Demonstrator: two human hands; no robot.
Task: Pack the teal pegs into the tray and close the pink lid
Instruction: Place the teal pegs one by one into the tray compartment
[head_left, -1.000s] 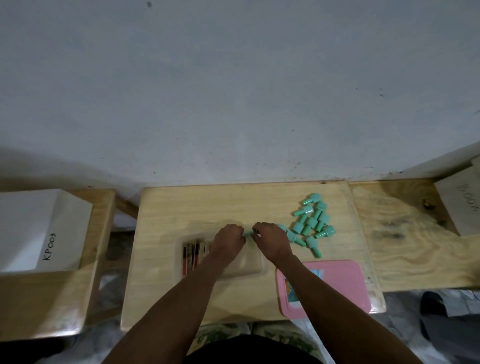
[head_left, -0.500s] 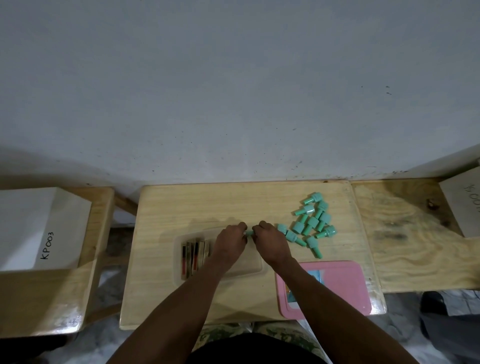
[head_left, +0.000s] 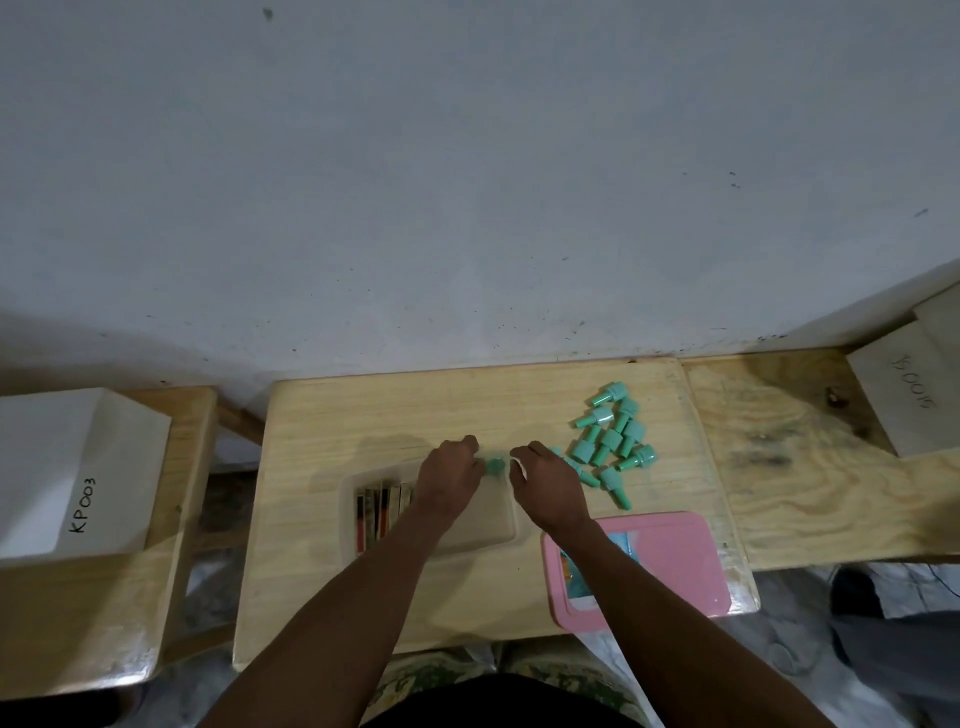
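A clear tray (head_left: 498, 525) lies mid-table with dark and red sticks (head_left: 376, 512) standing in its left end. My left hand (head_left: 449, 475) hovers over the tray's far edge, fingers pinched on a teal peg (head_left: 493, 464). My right hand (head_left: 545, 486) is just to the right of that peg, fingers curled; whether it touches the peg is unclear. A pile of several teal pegs (head_left: 613, 441) lies on the table to the right. The pink lid (head_left: 670, 556) rests flat at the front right, partly under my right forearm.
The small wooden table (head_left: 322, 571) stands against a grey wall. A white box marked KP003 (head_left: 67, 478) sits on a bench at the left. Another wooden bench (head_left: 810, 493) with a white box (head_left: 904, 395) adjoins on the right.
My two hands have drawn slightly apart, so the teal peg between them shows more. The left hand still holds it above the tray's far edge.
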